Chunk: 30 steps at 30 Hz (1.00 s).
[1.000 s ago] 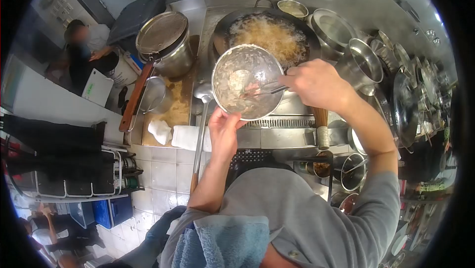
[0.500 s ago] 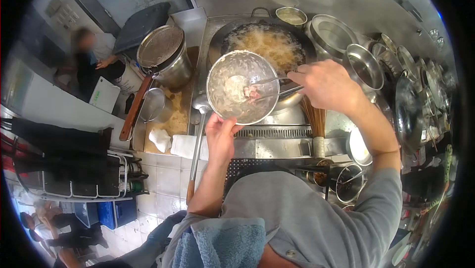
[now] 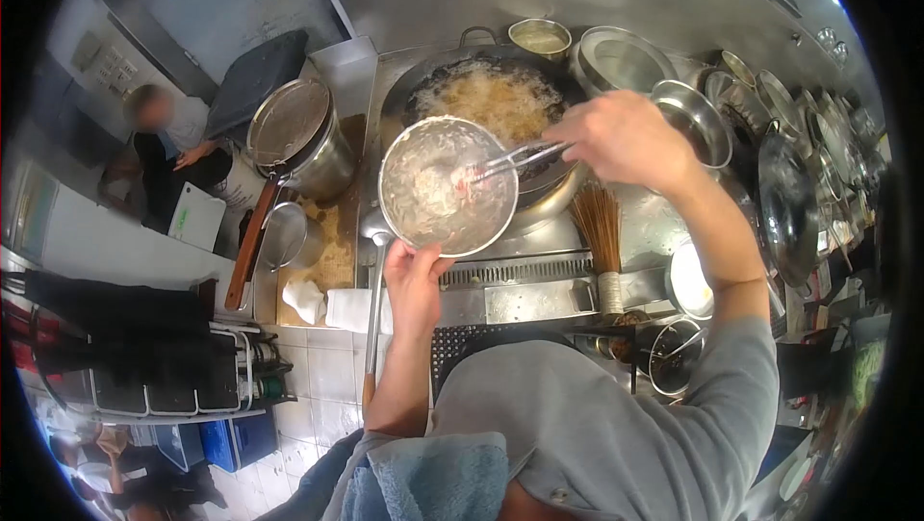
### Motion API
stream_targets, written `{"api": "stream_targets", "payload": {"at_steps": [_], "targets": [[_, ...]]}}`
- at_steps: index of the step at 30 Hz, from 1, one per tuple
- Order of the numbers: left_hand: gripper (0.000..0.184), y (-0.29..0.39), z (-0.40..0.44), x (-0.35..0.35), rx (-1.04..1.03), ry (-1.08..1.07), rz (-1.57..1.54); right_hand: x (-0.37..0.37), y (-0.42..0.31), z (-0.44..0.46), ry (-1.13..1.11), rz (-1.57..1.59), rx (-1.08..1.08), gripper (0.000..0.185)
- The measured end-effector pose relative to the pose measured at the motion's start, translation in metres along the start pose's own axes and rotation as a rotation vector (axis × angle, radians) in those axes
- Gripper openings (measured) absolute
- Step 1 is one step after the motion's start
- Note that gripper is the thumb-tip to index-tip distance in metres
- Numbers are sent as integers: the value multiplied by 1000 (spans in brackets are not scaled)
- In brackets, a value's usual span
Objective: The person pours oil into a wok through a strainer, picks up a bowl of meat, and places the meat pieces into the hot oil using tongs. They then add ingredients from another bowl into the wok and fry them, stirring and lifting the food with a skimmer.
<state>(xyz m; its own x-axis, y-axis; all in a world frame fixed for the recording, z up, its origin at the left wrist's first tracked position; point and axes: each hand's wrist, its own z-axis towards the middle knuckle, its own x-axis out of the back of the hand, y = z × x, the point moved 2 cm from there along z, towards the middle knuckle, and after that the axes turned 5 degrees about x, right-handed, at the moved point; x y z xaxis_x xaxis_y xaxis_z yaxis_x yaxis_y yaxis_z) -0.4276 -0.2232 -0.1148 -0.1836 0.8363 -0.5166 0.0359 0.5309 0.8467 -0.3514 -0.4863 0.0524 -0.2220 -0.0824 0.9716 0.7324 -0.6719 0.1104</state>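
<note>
Bowl: round, thin-walled silver metal bowl (image 3: 481, 225), opening turned up to the head camera, held on the near side of the dark, wide metal wok (image 3: 397, 102); in this view its far rim overlaps the wok's near part. Inner wall smeared unevenly with a pale, wet, batter-like coating (image 3: 423, 199), reaching the rim in places. Within it, a pinkish-white, ragged soft lump (image 3: 464, 186).

Left hand (image 3: 414, 276): gripping the bowl's near rim. Right hand (image 3: 626, 136): closed round a pair of slim silver metal tongs (image 3: 527, 157), tips at the lump; whether they pinch it cannot be told.

Wok contents: golden, heavily foaming liquid (image 3: 491, 98).

Surface: grey stainless steel surface (image 3: 539, 304) around the wok. Left of the wok: tall silver metal pot (image 3: 329, 170) topped by a round mesh strainer (image 3: 289, 124) with a brown wooden handle. Nearer than the wok, to its left: long-handled silver ladle (image 3: 373, 226) and crumpled white cloth (image 3: 304, 300). Nearer, to its right: brown bristle brush (image 3: 599, 228) with pale bound grip. Beyond the wok: small round metal bowl of pale contents (image 3: 539, 37).

Room: well right of the wok, many metal pans and utensils (image 3: 818, 136), crowded together. Far left of it, a seated person (image 3: 173, 141). Nearer and left, white floor tiles (image 3: 332, 377) and a blue bin (image 3: 241, 439).
</note>
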Motion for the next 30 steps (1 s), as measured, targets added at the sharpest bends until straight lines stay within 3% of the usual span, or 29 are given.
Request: {"api": "stream_targets", "payload": {"at_steps": [4, 7, 14, 21, 24, 30], "targets": [[8, -1, 2, 5, 25, 83, 19, 24, 36, -8, 154, 56, -120, 25], [10, 3, 0, 11, -2, 88, 9, 20, 66, -19, 139, 11, -212, 25], [34, 16, -17, 42, -17, 162, -6, -97, 122, -40, -162, -37, -434, 26], [40, 27, -36, 81, -3, 194, -8, -144, 87, -56, -262, 38, -561, 27], [41, 32, -30, 99, 39, 179, -31, -137, 67, -59, -184, 10, -628, 28], [42, 49, -19, 125, 100, 19, -15, -135, 33, -62, -138, 27, -771, 31]]}}
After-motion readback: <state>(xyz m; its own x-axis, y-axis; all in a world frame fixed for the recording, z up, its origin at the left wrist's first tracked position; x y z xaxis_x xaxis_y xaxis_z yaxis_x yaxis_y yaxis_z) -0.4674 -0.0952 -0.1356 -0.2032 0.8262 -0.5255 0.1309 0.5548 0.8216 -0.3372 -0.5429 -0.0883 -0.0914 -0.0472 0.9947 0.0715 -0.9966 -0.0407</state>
